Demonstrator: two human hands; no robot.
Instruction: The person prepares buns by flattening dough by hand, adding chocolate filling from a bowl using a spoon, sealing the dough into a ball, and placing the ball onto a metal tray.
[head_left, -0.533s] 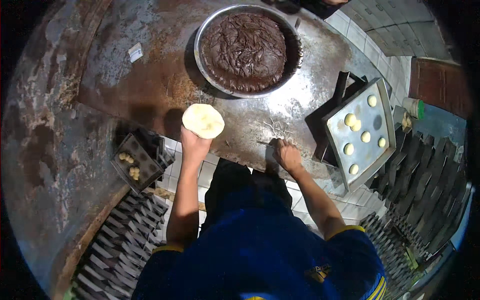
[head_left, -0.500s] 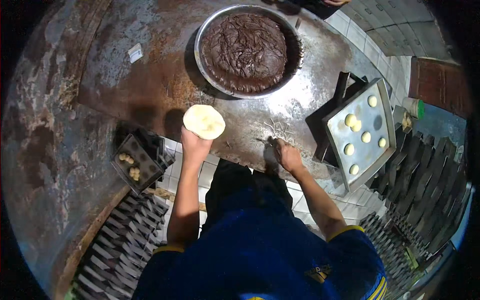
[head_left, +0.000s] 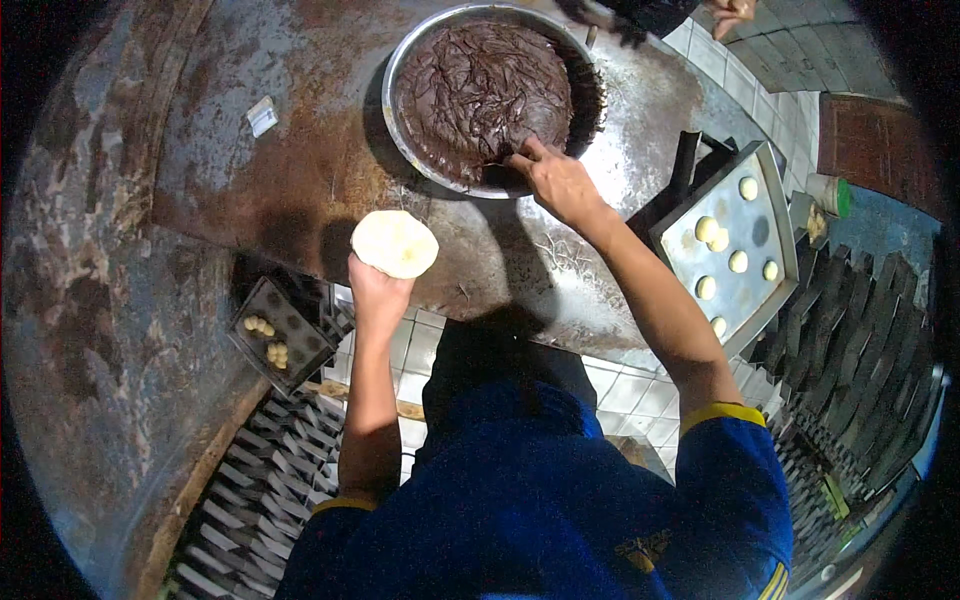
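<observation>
My left hand [head_left: 378, 290] holds a round, pale, flattened piece of dough [head_left: 395, 240] from below, over the worn metal table [head_left: 250, 190]. My right hand [head_left: 560, 180] reaches to the near right of a large round metal bowl [head_left: 394, 90] full of thick dark brown paste [head_left: 470, 80]. Its fingertips are in or just over the paste, closed on what looks like a thin tool, mostly hidden. To the right, a tilted baking tray [head_left: 675, 255] on a dark support holds several pale dough balls [head_left: 747, 187].
A dark tray [head_left: 300, 300] with small clustered lumps sits lower left. A small white packet [head_left: 262, 116] lies left of the bowl. Stacks of dark metal pans [head_left: 840, 320] stand right and lower left. Another person's hand [head_left: 732, 15] shows at top right, beside a white bucket [head_left: 825, 195] lower down.
My right hand has moved from the table's near edge up and forward to the bowl's paste. My left hand, still holding the dough, has shifted slightly left. The other person's hand shows more.
</observation>
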